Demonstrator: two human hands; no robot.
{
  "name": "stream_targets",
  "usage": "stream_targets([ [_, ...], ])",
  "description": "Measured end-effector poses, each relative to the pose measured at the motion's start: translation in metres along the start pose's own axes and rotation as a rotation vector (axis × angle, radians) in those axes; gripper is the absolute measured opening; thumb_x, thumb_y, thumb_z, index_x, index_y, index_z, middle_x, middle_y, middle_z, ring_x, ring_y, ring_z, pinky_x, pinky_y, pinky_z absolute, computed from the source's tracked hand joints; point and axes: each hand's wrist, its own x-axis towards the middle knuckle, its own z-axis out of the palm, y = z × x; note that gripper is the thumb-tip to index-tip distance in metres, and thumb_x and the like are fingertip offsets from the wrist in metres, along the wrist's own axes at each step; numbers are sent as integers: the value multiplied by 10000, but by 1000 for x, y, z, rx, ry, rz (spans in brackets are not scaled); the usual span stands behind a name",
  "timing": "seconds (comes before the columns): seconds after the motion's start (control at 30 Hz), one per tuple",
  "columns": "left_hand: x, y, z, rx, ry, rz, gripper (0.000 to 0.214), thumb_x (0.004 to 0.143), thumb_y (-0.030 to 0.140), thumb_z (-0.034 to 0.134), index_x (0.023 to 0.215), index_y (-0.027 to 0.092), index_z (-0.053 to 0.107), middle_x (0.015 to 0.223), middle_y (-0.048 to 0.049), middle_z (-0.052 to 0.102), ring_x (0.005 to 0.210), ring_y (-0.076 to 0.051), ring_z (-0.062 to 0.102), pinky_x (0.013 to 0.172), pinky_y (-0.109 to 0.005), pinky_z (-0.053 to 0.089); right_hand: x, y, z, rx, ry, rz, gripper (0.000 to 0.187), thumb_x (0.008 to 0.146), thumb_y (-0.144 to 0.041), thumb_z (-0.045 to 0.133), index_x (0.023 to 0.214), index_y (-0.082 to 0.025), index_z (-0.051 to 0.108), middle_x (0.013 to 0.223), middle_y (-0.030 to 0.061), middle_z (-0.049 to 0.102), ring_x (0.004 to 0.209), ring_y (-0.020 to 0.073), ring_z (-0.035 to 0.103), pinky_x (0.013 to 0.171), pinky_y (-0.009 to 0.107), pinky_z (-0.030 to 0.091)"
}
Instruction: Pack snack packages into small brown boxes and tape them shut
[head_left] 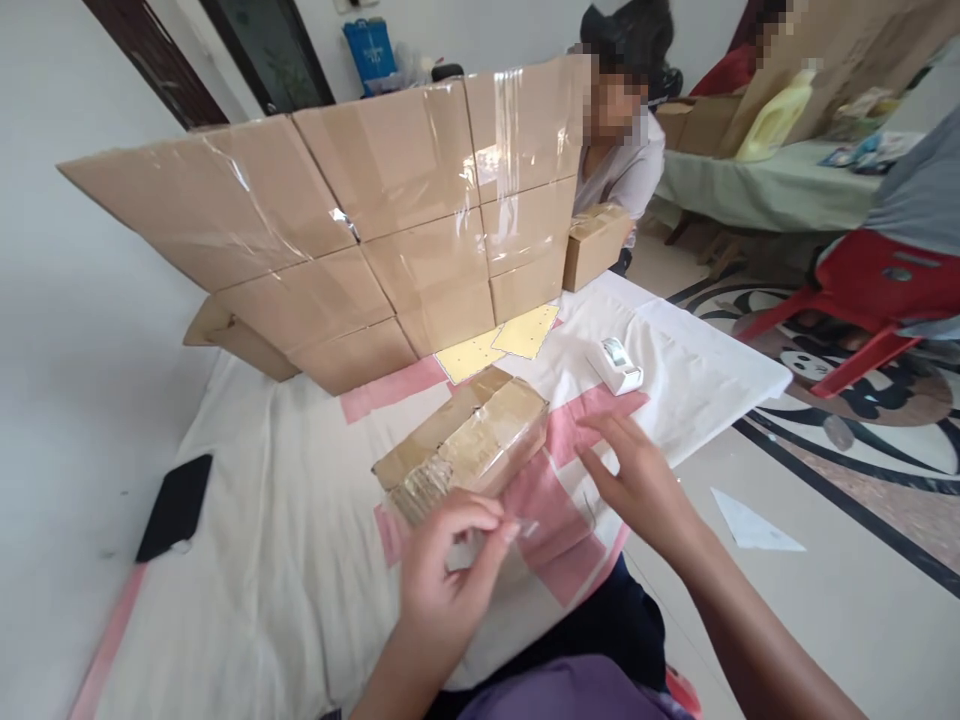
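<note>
My left hand (454, 575) pinches a small piece of clear tape (529, 527) between thumb and forefinger, low over the near side of the table. Just beyond it lies a taped cardboard box (499, 425) on its side. To the right, my right hand (634, 480) hovers with thumb and fingers apart, nothing visible between them. Past its fingertips stands a white tape dispenser (621, 368) with a roll in it. Two yellow sheets of paper (525, 332) overlap behind the box, at the foot of stacked cardboard boxes (420, 220).
A white and pink cloth (247, 520) covers the table, with a black flat object (175, 505) at left. Across the table a person (619, 160) is beside another box (596, 245). A red stool (877, 290) holds a seated person. A white triangular scrap (756, 522) lies on the floor.
</note>
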Motion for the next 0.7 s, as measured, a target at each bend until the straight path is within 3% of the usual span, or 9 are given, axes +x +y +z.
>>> stream_targets([
  [0.1,2,-1,-38,35,197,-214,152,845,200,711,880,282,587,774,25,686,650,-156,630,542,-268,496,37,-11,-1,-47,-11,-286,383,995,-266,511,1371,-269,586,1438,86,602,1439,333,427,1177,542,342],
  [0.2,13,-8,-73,139,243,-383,148,815,270,742,861,261,601,770,19,696,650,-149,632,563,-256,489,71,-27,15,-73,-236,-513,428,1013,-327,510,1435,-288,567,1565,14,499,1543,308,281,1270,543,181],
  [0.3,26,-16,-97,171,115,-519,154,815,324,731,887,256,614,768,13,694,701,-155,640,617,-257,477,88,-34,40,-114,-340,-563,426,1034,-353,471,1430,-254,593,1532,33,536,1512,318,355,1274,570,149],
  [0.4,35,-20,-107,196,-69,-642,184,832,368,716,932,250,616,777,10,691,733,-161,631,644,-267,448,87,-31,54,-151,-297,-561,417,1041,-327,449,1409,-228,619,1501,44,565,1482,319,410,1267,575,193],
  [0.53,47,-20,-108,238,-242,-741,257,861,424,704,1004,245,589,825,6,691,771,-167,613,692,-297,425,80,-26,53,-175,-224,-596,424,1041,-301,440,1412,-191,613,1498,43,565,1470,316,430,1260,572,243],
  [0.7,63,-23,-106,297,-351,-733,281,863,418,713,1047,258,572,871,21,689,755,-147,576,711,-301,411,80,-24,52,-182,-185,-623,411,1043,-315,445,1391,-200,630,1469,27,592,1450,308,461,1258,561,265],
])
